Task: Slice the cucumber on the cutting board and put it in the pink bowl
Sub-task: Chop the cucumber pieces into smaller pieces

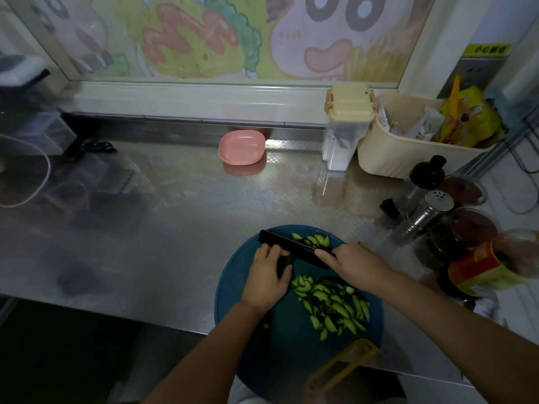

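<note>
Only a dark stub of cucumber [284,262] is left, pinned under the curled fingers of the left hand [269,275] at the middle of the round cutting board [233,287]. Its long axis runs roughly toward the knife [294,247], which the right hand [353,262] grips closed, blade crossing just past the left fingertips. Slices [335,304] are piled lower right; pink bowl [242,147] sits empty, well up the surface [175,214].
</note>
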Demonstrator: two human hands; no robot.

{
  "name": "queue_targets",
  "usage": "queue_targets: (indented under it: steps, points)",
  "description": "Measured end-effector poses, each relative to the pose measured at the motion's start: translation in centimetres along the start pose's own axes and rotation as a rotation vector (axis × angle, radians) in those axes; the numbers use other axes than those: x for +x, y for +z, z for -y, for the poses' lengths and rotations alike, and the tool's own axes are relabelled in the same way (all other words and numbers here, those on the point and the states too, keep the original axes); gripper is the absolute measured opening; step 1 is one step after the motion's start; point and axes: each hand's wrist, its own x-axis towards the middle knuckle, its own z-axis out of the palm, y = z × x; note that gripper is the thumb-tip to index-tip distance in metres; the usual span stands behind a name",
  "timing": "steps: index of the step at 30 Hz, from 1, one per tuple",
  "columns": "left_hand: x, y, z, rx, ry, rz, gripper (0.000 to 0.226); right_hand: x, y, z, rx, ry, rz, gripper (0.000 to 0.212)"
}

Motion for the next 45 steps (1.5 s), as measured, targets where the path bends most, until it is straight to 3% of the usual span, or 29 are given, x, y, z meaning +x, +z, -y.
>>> queue_targets:
  steps: [12, 37, 45]
  points:
    - [-0.2, -0.2, -0.4, 0.046, 0.006, -0.006, 0.017, -1.9, 1.5, -2.2, 0.322, 0.03, -0.031, 0.061]
    - [-0.1, 0.0, 0.2, -0.017, -0.005, -0.013, 0.011, -0.5, 0.2, -0.8, 0.094, -0.023, 0.028, 0.059]
    - [-0.5, 0.1, 0.0, 0.063, 0.025, -0.045, 0.012, -0.4, 0.6, 0.1, 0.011, -0.015, -0.009, 0.059]
